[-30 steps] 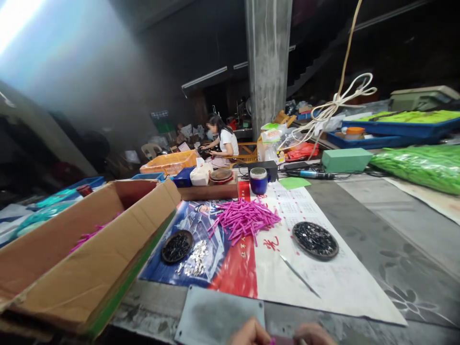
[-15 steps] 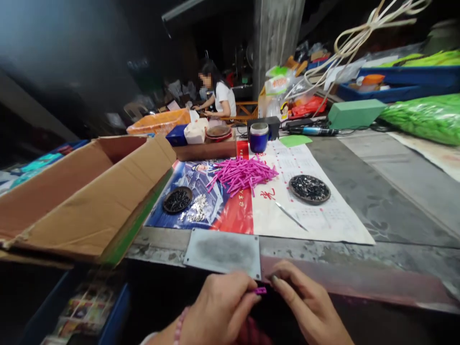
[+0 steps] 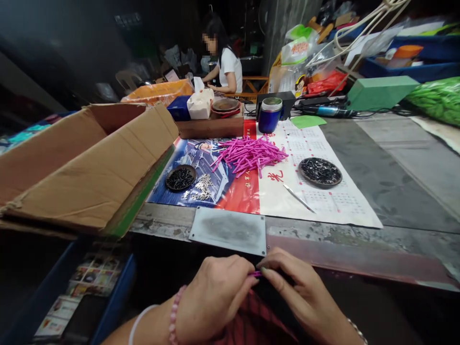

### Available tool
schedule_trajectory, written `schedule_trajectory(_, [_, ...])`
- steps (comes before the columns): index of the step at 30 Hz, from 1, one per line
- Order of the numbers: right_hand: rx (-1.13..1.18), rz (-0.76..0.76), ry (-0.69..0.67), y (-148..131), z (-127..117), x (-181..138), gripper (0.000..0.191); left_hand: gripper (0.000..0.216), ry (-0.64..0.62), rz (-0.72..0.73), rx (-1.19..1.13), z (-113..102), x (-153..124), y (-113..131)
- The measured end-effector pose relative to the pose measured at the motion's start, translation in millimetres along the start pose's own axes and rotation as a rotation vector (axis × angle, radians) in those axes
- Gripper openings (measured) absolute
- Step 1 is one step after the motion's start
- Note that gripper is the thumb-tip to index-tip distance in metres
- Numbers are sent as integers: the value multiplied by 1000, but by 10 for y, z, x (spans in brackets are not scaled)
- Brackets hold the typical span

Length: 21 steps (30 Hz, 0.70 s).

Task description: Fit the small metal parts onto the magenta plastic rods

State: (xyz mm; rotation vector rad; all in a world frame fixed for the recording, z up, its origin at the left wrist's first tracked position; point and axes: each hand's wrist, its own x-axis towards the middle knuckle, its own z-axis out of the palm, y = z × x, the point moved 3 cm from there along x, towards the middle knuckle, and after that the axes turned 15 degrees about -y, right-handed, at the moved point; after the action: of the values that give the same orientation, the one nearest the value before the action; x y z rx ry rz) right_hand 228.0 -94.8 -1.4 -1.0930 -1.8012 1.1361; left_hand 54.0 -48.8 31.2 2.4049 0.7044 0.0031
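Note:
My left hand [image 3: 224, 290] pinches a thin magenta plastic piece [image 3: 256, 273] just past the table's front edge; most of it is hidden in my fingers. At its right end, my right hand [image 3: 300, 292] has thumb and forefinger pressed together. Whatever those fingertips hold is too small to make out. Beyond, a heap of magenta sticks [image 3: 249, 155] lies on the calendar sheet [image 3: 287, 206]. Small black parts fill a round dish [image 3: 180, 178] on the left and a larger dish [image 3: 319, 171] on the right. Small silvery pieces [image 3: 201, 187] lie loose by the left dish.
Tweezers [image 3: 299, 198] rest on the sheet. A metal plate [image 3: 228, 231] sits at the table edge. Left stands a long cardboard box [image 3: 89, 177]; behind are a blue mug [image 3: 270, 116] and a green block [image 3: 383, 92]. A person in white [image 3: 228, 69] sits farther back.
The camera view has shifted, so the table appears higher. My right fingertips have come in from the right and now meet the end of the magenta piece in my left hand.

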Motion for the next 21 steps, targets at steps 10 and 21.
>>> schedule_trajectory(10, [-290, -46, -113, -67, 51, -69, 21, 23, -17, 75, 88, 35, -22, -11])
schedule_trajectory(21, [50, 139, -80, 68, 17, -84, 24, 23, 82, 141, 166, -1, -53, 31])
